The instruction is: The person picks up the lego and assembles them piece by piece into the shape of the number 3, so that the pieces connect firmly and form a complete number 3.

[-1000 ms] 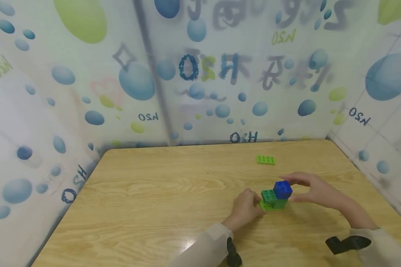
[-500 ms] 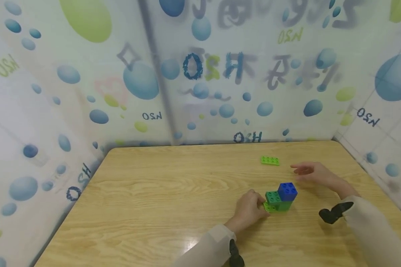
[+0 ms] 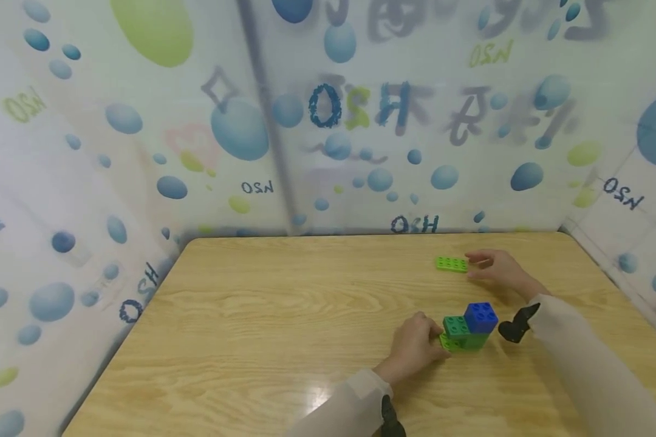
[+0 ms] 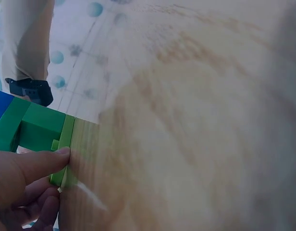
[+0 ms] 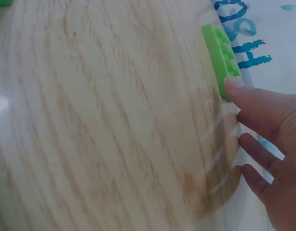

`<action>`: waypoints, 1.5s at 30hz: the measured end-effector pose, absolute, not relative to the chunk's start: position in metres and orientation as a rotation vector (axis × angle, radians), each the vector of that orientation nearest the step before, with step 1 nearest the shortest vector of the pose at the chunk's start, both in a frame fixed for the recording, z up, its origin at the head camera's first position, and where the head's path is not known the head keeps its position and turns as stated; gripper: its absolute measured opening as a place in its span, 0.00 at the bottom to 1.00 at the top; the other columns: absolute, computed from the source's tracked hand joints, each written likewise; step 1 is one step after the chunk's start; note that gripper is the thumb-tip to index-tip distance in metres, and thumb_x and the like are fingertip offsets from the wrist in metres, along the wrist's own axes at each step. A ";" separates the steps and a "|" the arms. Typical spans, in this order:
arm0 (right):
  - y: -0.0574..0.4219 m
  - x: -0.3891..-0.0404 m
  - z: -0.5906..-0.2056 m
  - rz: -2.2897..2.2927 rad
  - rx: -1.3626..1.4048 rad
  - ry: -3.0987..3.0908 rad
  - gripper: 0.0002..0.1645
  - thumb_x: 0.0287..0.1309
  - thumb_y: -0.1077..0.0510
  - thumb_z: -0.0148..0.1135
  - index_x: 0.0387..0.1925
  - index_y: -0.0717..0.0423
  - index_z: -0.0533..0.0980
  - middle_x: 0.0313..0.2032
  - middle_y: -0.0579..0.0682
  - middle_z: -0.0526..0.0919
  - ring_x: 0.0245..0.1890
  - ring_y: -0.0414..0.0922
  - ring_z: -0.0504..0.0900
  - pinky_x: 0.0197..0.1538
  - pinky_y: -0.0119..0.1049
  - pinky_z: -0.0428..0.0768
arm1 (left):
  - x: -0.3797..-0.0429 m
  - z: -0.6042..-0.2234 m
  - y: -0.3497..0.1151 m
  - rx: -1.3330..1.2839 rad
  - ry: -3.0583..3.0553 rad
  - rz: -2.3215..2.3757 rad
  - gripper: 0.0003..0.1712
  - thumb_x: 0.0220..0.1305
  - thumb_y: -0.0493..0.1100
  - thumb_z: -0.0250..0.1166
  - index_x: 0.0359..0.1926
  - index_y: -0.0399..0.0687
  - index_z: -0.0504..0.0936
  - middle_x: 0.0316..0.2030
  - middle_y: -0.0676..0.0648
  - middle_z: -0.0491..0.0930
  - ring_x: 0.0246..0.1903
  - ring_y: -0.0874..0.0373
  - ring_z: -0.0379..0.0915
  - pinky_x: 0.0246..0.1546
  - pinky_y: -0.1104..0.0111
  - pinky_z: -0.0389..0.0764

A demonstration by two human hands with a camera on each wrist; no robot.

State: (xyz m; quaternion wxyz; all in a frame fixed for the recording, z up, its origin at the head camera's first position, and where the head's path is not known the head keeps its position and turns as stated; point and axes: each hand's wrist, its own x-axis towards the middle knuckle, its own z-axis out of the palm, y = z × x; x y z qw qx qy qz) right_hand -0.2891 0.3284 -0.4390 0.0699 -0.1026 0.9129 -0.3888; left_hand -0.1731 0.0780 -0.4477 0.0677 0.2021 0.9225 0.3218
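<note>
A small stack of toy building bricks stands on the table: a flat light green brick [image 3: 451, 343] at the bottom, green bricks [image 3: 457, 326] above it and a blue brick [image 3: 481, 317] on top at the right. My left hand [image 3: 415, 343] pinches the light green base at its left end, with the thumb [image 4: 47, 163] along its edge in the left wrist view. Farther back lies another flat light green brick [image 3: 451, 264]. My right hand [image 3: 494, 268] is at its right end, fingers spread, and the thumb tip [image 5: 233, 84] overlaps that end in the right wrist view.
The wooden table [image 3: 284, 303] reaches back to a wall covering [image 3: 339, 200] printed with blue and green drops. The second flat brick lies near the far edge. A dark strap [image 3: 518, 325] sits on the right sleeve, beside the stack in the head view.
My right hand has left the blue brick and moved back and left to the far flat brick. My left hand has kept its grip on the stack. The head view has shifted slightly.
</note>
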 end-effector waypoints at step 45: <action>0.333 -0.255 -0.408 -1.182 -0.456 2.822 0.31 0.56 0.49 0.62 0.54 0.66 0.71 0.48 0.64 0.76 0.46 0.60 0.75 0.43 0.50 0.75 | -0.172 -0.451 0.080 0.565 2.764 1.002 0.19 0.42 0.45 0.75 0.39 0.49 0.83 0.28 0.61 0.66 0.27 0.70 0.59 0.29 0.78 0.63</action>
